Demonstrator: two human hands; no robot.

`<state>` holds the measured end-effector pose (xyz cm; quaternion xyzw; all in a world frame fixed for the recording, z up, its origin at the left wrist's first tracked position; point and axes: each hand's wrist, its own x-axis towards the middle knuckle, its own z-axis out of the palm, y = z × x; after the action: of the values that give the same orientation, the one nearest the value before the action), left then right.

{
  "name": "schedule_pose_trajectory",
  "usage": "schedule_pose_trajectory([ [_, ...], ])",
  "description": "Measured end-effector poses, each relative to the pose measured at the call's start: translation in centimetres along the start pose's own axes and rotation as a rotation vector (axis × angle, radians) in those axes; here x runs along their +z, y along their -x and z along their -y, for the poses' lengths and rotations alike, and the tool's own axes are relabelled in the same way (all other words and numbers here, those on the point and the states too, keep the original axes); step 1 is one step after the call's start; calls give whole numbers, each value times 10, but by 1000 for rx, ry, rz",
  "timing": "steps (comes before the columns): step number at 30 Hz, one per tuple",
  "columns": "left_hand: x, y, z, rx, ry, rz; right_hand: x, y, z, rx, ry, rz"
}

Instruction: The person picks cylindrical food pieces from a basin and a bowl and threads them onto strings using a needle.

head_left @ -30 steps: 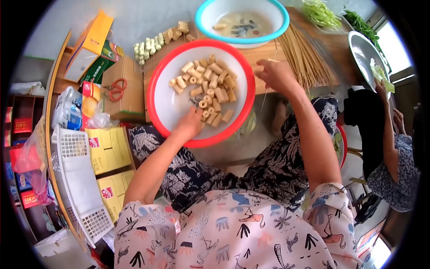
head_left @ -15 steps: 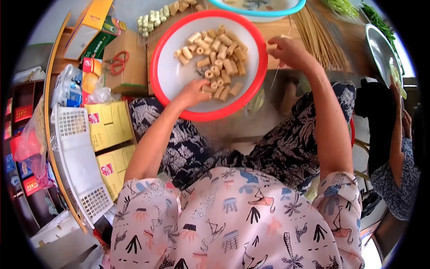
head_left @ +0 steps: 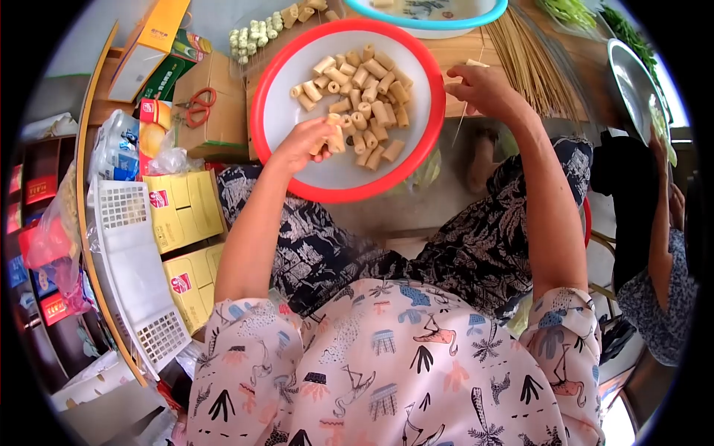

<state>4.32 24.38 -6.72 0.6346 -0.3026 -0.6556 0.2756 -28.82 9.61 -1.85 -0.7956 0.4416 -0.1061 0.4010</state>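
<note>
A red-rimmed white basin holds many short tan rolls with hollow ends; they look like bean-curd rolls. Over its near left part, my left hand is closed around one or more of these rolls. To the right of the rim, my right hand pinches a thin skewer, whose lower end slants down below the hand. At the skewer's upper end, a tan roll shows just above the fingers.
Long bare skewers lie on the wooden table at right. A blue-rimmed basin stands behind. Skewered pale pieces lie back left. Red scissors rest on a cardboard box. At right, another person's hand is by a metal bowl.
My left hand has lifted from among the rolls at the basin's bottom, moving slightly left with rolls in its fingers. My right hand has stayed nearly still with the skewer.
</note>
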Motion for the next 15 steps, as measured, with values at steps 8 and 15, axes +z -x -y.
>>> schedule_pose_trajectory([
  [8,25,-22,-27,332,912,196,13,-1,37,-225,-222,-230],
  [15,118,-45,-92,413,990,185,32,-14,57,-340,-212,-325],
])
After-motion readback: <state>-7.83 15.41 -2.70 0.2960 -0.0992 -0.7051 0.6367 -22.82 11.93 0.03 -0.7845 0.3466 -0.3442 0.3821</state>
